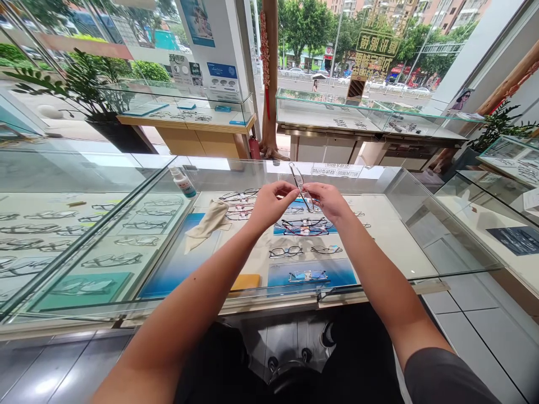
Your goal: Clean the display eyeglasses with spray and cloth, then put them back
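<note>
Above the glass counter, a pair of eyeglasses (297,178) is held up between my two hands, tilted nearly upright. My left hand (275,201) pinches the frame from the left side, thumb and fingers together. From the right, my right hand (323,199) grips it with closed fingers. Beneath them, inside the case, several glasses such as the dark-rimmed pair (286,252) lie on the white base. A beige cleaning cloth (213,219) lies crumpled on the glass left of my hands, and a white spray bottle (183,182) stands behind it.
The glass counter (404,224) spans the width before me, with more eyeglasses (137,224) inside at left. A yellow item (246,281) sits near the front edge. Display cases (189,106) line the window, beside a potted plant (101,106). A wheeled stool base (290,365) is below.
</note>
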A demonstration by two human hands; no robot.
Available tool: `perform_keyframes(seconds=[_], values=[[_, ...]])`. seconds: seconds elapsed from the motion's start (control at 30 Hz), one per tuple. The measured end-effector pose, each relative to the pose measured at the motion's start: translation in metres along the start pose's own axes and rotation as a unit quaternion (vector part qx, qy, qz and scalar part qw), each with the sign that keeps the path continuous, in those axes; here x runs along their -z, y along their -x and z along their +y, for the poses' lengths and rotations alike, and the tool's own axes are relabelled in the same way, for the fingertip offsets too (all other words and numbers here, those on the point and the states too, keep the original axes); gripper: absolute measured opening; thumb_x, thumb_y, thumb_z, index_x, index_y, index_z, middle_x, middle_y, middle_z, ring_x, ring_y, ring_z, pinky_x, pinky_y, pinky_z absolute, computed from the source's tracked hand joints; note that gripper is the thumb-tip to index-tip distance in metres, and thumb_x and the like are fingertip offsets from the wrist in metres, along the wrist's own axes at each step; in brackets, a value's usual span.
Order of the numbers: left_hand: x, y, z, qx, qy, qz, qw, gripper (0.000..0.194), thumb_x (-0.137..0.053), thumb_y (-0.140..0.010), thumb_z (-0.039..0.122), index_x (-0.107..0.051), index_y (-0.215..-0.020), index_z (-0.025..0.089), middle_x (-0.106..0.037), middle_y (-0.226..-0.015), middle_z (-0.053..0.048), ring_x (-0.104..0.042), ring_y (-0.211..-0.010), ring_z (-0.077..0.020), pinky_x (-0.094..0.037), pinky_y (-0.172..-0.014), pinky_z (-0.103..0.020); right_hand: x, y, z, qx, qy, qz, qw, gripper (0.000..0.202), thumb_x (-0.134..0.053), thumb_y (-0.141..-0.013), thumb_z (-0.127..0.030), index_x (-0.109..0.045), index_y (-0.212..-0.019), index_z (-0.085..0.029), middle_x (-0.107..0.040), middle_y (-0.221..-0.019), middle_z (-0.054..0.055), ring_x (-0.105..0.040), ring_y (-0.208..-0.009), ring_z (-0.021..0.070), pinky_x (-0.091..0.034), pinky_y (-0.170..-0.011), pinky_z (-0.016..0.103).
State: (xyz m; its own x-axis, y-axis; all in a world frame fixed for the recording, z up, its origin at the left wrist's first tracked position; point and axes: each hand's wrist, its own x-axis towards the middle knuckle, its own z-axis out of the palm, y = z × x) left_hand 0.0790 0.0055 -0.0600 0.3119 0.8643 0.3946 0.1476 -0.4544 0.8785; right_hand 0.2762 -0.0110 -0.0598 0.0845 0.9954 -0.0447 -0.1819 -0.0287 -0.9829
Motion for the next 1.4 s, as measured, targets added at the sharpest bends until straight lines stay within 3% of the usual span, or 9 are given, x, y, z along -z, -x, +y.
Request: perform_keyframes(seconds=[0.2,0.43,0.63,0.87,1.03,1.23,1.4], values=[[0.001,-0.005,-0.01,0.025,0.063,-0.011,0.998,0.042,-0.091,-0.079,0.058,-0.078,-0.087,0.019,-0.078,-0.087,-0.006,-0.066,-0.081,-0.0193,-0.051,-0.076,-0.033,-0.002,-0.002,0.004,0.017,-0.016,-0.025,0.999,0.036,-0.098,-0.06,-0.048,-0.086,-0.082,-0.023,-0.08,-0.089,0.004,-0.065,-0.094,0.0204,-0.044,-0.088,0.037],[0.001,-0.007,-0.011,0.042,0.027,0.007,0.999,0.027,-0.079,-0.083,0.045,-0.071,-0.083,0.02,-0.073,-0.08,-0.004,-0.064,-0.079,-0.0186,-0.047,-0.075,-0.034,-0.005,0.003,0.002,0.082,0.04,-0.02,0.996,0.032,-0.094,-0.067,-0.049,-0.085,-0.082,-0.023,-0.081,-0.09,0.003,-0.065,-0.094,0.0205,-0.047,-0.091,0.038],[0.0,-0.009,-0.014,0.038,0.049,0.006,0.998,0.024,-0.076,-0.083,0.041,-0.069,-0.09,0.019,-0.073,-0.08,-0.002,-0.063,-0.076,-0.0176,-0.046,-0.074,-0.034,-0.01,0.006,0.001,0.095,0.045,-0.022,0.994,0.034,-0.096,-0.064,-0.05,-0.083,-0.08,-0.023,-0.079,-0.086,0.003,-0.066,-0.093,0.0213,-0.05,-0.091,0.039],[0.007,-0.012,-0.012,0.071,0.15,-0.045,0.985,0.051,-0.094,-0.074,0.059,-0.073,-0.098,0.018,-0.072,-0.085,-0.003,-0.064,-0.08,-0.0174,-0.05,-0.075,-0.033,-0.008,0.0,0.006,0.067,0.017,0.002,0.998,0.033,-0.094,-0.063,-0.05,-0.084,-0.079,-0.023,-0.079,-0.088,0.003,-0.064,-0.09,0.0195,-0.046,-0.088,0.037],[0.011,-0.012,-0.014,0.092,0.185,-0.075,0.976,0.053,-0.095,-0.076,0.061,-0.073,-0.101,0.019,-0.071,-0.088,-0.003,-0.065,-0.083,-0.0168,-0.05,-0.077,-0.031,-0.007,-0.002,0.006,0.048,0.001,-0.018,0.999,0.033,-0.094,-0.062,-0.05,-0.083,-0.078,-0.024,-0.08,-0.089,0.003,-0.064,-0.09,0.0196,-0.044,-0.087,0.037],[0.02,-0.02,-0.024,0.073,0.12,-0.018,0.99,0.041,-0.087,-0.083,0.052,-0.077,-0.105,0.019,-0.072,-0.087,-0.004,-0.066,-0.081,-0.0184,-0.049,-0.075,-0.032,-0.002,-0.005,0.003,0.053,0.009,0.005,0.999,0.027,-0.089,-0.062,-0.047,-0.082,-0.074,-0.024,-0.078,-0.085,0.003,-0.064,-0.088,0.0198,-0.044,-0.084,0.036],[0.036,-0.025,-0.026,-0.018,-0.089,0.08,0.993,0.021,-0.066,-0.097,0.035,-0.078,-0.106,0.02,-0.077,-0.101,-0.009,-0.067,-0.088,-0.0226,-0.05,-0.08,-0.036,0.003,-0.006,0.001,0.047,0.038,0.018,0.998,0.021,-0.08,-0.065,-0.043,-0.077,-0.069,-0.023,-0.077,-0.082,0.004,-0.061,-0.083,0.0191,-0.042,-0.077,0.035]])
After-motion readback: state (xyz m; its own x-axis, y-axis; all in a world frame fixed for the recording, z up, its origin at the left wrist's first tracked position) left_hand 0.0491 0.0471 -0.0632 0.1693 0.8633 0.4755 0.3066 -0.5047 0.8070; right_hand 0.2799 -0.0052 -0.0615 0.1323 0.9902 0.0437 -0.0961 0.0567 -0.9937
